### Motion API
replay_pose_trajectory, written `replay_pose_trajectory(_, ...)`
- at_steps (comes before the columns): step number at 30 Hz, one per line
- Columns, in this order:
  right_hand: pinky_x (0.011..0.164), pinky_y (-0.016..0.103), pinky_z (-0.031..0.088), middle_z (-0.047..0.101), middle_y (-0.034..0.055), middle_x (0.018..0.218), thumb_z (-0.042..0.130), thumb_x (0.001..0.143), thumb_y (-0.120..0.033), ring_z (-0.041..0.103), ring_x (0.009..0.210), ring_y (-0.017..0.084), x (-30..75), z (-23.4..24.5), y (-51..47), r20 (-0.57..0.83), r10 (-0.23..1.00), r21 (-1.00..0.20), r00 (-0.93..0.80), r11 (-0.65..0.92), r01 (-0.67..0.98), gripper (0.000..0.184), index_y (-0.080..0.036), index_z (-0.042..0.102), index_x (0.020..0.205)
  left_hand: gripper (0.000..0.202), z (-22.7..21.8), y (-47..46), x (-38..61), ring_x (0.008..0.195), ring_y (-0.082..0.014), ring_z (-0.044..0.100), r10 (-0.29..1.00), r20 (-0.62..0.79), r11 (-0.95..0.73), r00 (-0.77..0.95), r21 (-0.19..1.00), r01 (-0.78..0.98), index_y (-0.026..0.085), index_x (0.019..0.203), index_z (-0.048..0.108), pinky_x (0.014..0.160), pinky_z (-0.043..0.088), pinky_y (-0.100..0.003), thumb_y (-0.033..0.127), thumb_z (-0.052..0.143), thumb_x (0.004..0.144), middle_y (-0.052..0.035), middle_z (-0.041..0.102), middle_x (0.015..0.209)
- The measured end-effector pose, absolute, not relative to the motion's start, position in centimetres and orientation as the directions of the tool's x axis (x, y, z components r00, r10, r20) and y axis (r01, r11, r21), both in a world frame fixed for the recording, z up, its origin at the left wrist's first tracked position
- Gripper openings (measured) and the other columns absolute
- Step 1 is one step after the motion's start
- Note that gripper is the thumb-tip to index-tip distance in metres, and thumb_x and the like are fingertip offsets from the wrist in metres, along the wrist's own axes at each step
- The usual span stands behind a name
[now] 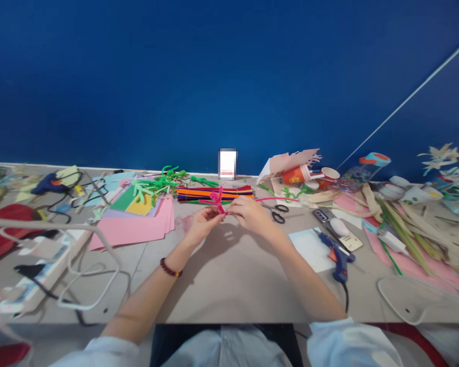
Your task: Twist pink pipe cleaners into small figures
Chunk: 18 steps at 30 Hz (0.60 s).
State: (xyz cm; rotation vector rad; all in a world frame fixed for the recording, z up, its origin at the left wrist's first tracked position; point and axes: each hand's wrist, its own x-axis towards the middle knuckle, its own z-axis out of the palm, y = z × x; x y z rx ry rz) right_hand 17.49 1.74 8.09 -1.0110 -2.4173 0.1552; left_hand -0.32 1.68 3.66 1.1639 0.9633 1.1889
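Observation:
Between my two hands, over the middle of the table, is a bright pink pipe cleaner (217, 197) bent into loops at its upper end. My left hand (205, 223) pinches the lower part of it, fingers closed. Close beside it, my right hand (250, 215) is closed on the pink pipe cleaner too; a long straight pink strand sticks out to the right behind that hand. Just beyond the hands lies a bundle of multicoloured pipe cleaners (193, 194). Black-handled scissors (278, 215) rest to the right of my right hand, partly hidden by it.
Pink paper sheets (133, 232) and green pipe-cleaner shapes (164, 178) lie left. A white power strip (49, 270) with cables sits far left. At right are a blue glue gun (340, 258), a phone (323, 216), an orange paper cup (295, 175) and dried leaves (401, 229).

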Motion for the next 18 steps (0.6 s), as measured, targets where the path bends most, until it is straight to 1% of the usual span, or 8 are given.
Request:
replay_pose_trajectory(2,0.074,0.031,0.040,0.067,0.0069,0.086,0.050,0.086,-0.011,0.053,0.083,0.019,17.41,8.08,1.69,0.404,0.695,-0.290,-0.594,0.714,0.638,0.024,-0.020,0.071,0.088,0.038,3.48,1.72,-0.28,0.059,-0.0132,0.061,0.990,0.032,-0.006,0.136,0.983,-0.184,0.015,0.068,0.061,0.064,0.053,-0.029,0.043,0.080,0.051,-0.0017,0.066,0.064)
replay_pose_trajectory(5,0.074,0.031,0.039,0.067,0.0067,0.086,0.051,0.086,-0.011,0.051,0.082,0.019,17.24,8.02,1.58,0.400,0.698,-0.264,-0.594,0.708,0.655,0.023,-0.020,0.071,0.087,0.035,3.25,1.79,-0.31,0.060,-0.0131,0.061,0.990,0.042,-0.018,0.132,0.984,-0.179,0.015,0.068,0.060,0.065,0.052,-0.030,0.041,0.079,0.053,-0.0007,0.065,0.063)
replay_pose_trajectory(11,0.074,0.032,0.037,0.065,0.0070,0.084,0.049,0.088,-0.011,0.048,0.081,0.019,16.90,7.95,1.37,0.436,0.659,-0.154,-0.613,0.726,0.671,0.022,-0.019,0.070,0.087,0.025,3.34,1.77,-0.49,0.059,-0.0130,0.060,0.985,0.068,-0.049,0.157,0.991,-0.122,0.016,0.065,0.060,0.064,0.051,-0.028,0.034,0.075,0.060,-0.0009,0.064,0.061)
replay_pose_trajectory(15,0.073,0.033,0.035,0.064,0.0078,0.083,0.049,0.087,-0.011,0.048,0.082,0.020,16.68,7.87,1.26,0.439,0.641,-0.089,-0.630,0.728,0.680,0.021,-0.018,0.069,0.088,0.021,3.49,1.71,-0.41,0.058,-0.0128,0.059,0.987,0.079,-0.066,0.139,0.993,-0.096,0.016,0.062,0.060,0.062,0.051,-0.027,0.032,0.073,0.061,-0.0009,0.063,0.059)
replay_pose_trajectory(18,0.073,0.034,0.035,0.064,0.0089,0.084,0.047,0.088,-0.012,0.049,0.083,0.021,16.60,7.79,1.23,0.434,0.658,-0.086,-0.615,0.710,0.699,0.022,-0.018,0.069,0.089,0.020,3.57,1.76,-0.41,0.058,-0.0130,0.059,0.991,0.058,-0.045,0.118,0.993,-0.108,0.016,0.062,0.061,0.063,0.051,-0.028,0.031,0.074,0.059,-0.0008,0.064,0.059)
